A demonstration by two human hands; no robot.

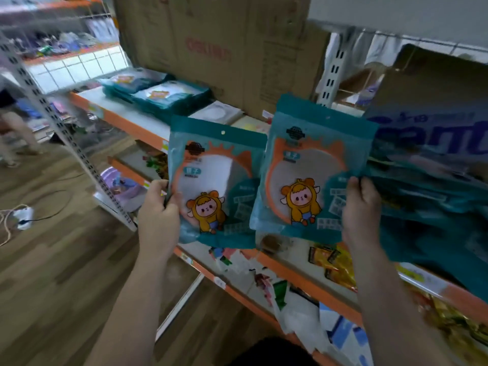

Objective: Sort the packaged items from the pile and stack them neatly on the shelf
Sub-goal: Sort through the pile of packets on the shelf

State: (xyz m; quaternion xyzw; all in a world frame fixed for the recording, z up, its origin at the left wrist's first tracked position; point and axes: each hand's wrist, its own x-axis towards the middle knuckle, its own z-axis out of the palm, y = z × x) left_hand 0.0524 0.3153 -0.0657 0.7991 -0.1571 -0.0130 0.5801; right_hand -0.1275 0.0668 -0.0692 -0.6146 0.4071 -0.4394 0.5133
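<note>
On the shelf [124, 112] we log a teal pile [427, 207] at its right end, neat stacks [169, 97] near its left corner; before its front edge, left hand [158, 210] pinches left packet [214, 180]; right hand [361, 210] pinches right packet [311, 175].

Upright teal left packet [214, 186] beside matching right packet [311, 175].

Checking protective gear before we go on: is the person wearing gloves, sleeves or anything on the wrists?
No. The left hand and right hand are ungloved, with no visible rings. The left forearm and right forearm are bare to the frame edge: no sleeves, watch or bands in view.
</note>
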